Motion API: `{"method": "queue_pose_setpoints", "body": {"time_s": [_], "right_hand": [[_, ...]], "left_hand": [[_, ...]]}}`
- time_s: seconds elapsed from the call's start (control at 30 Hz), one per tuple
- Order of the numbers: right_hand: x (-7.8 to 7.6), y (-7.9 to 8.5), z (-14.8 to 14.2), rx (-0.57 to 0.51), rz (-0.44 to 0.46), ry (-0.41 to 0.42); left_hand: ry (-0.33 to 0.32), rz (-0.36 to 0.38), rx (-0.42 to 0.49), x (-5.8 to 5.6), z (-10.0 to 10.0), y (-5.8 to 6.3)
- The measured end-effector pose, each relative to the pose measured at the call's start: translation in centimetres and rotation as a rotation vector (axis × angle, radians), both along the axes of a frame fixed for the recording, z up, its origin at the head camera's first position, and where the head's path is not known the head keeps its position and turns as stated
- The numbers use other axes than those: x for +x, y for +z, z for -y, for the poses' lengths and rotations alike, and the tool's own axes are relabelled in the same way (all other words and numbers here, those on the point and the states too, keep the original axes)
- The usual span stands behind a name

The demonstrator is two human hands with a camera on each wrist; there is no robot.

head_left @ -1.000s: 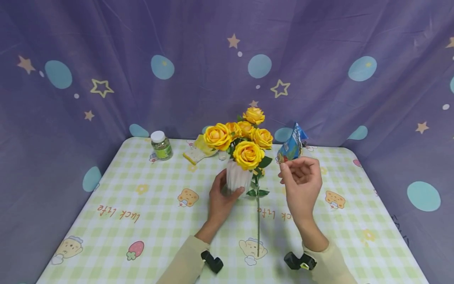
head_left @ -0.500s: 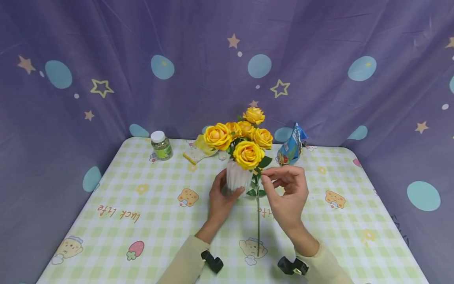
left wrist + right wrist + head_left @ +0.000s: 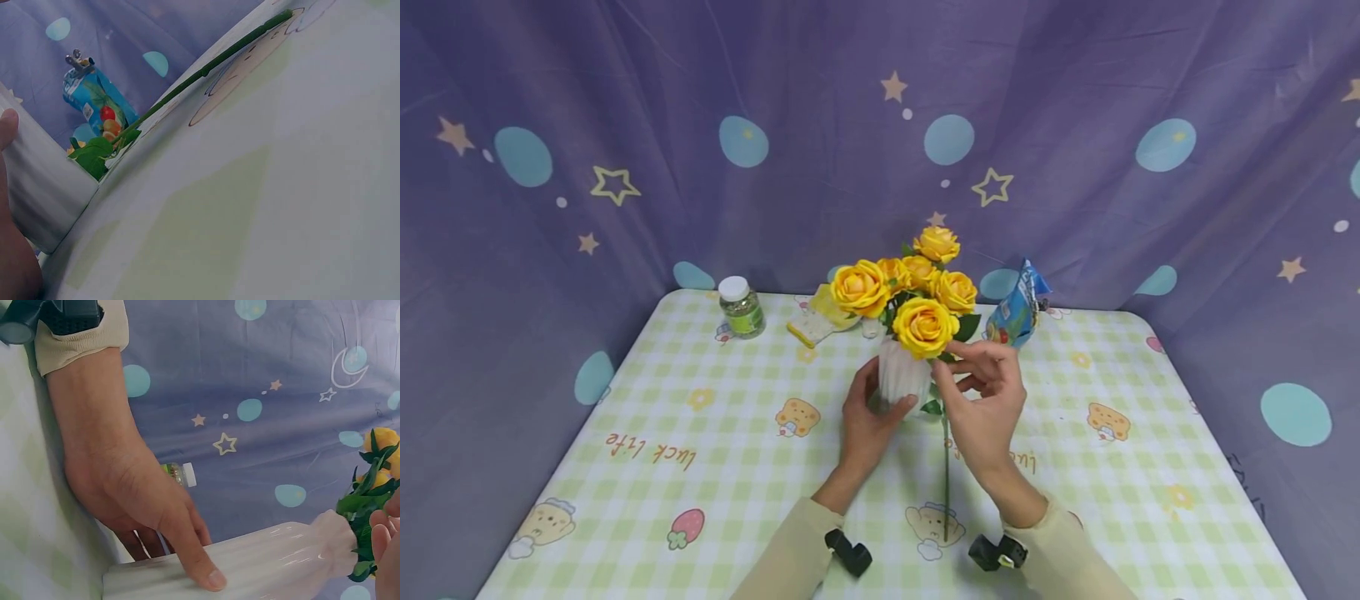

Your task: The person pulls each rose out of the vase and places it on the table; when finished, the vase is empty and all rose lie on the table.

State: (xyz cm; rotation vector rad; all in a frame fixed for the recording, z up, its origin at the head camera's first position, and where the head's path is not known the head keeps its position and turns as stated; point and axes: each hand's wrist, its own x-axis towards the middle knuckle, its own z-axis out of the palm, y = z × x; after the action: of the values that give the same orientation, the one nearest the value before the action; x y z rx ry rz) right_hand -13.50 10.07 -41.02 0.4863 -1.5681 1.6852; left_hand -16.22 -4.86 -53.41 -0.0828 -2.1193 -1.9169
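Note:
In the head view my left hand [image 3: 870, 417] grips a white fluted vase [image 3: 901, 377], with the thumb across its front. The vase stands upright and bears several yellow roses [image 3: 925, 328] with green leaves. My right hand [image 3: 988, 400] is at the vase's right, its thumb and index fingertips bent at the leaves below the front rose. A leaf [image 3: 967, 327] sticks out just above the index finger. Whether these fingers pinch a leaf or only touch it is hidden. A long green stem [image 3: 946, 483] lies on the table below the vase; its upper end is behind my right hand.
A jar [image 3: 742, 308] with a white lid stands at the back left. Between it and the vase lies a yellow and white cloth-like item [image 3: 826, 315]. At the back right stands a blue packet [image 3: 1017, 308], clipped at its top. A purple curtain [image 3: 820, 67] hangs behind the checked tablecloth [image 3: 647, 400].
My right hand has moved left from in front of the blue packet to the leaves under the front rose. A leaf there has shifted up a little. The left hand and vase stay put.

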Motion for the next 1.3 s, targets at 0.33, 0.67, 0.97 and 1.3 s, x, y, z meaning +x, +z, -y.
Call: {"method": "queue_pose_setpoints", "body": {"time_s": [0.33, 0.67, 0.97, 1.3], "right_hand": [[-0.7, -0.1, 1.1, -0.025, 0.033, -0.024], [-1.9, -0.5, 2.0, -0.079, 0.016, -0.082], [-2.4, -0.5, 2.6, -0.085, 0.026, -0.114], [-2.6, -0.2, 2.9, -0.118, 0.025, -0.110]], "left_hand": [[-0.003, -0.013, 0.002, 0.0, 0.0, 0.0], [0.008, -0.003, -0.008, -0.1, 0.0, -0.1], [0.022, 0.004, -0.032, -0.1, 0.1, 0.0], [0.024, 0.021, -0.020, -0.3, -0.1, -0.1]]}}
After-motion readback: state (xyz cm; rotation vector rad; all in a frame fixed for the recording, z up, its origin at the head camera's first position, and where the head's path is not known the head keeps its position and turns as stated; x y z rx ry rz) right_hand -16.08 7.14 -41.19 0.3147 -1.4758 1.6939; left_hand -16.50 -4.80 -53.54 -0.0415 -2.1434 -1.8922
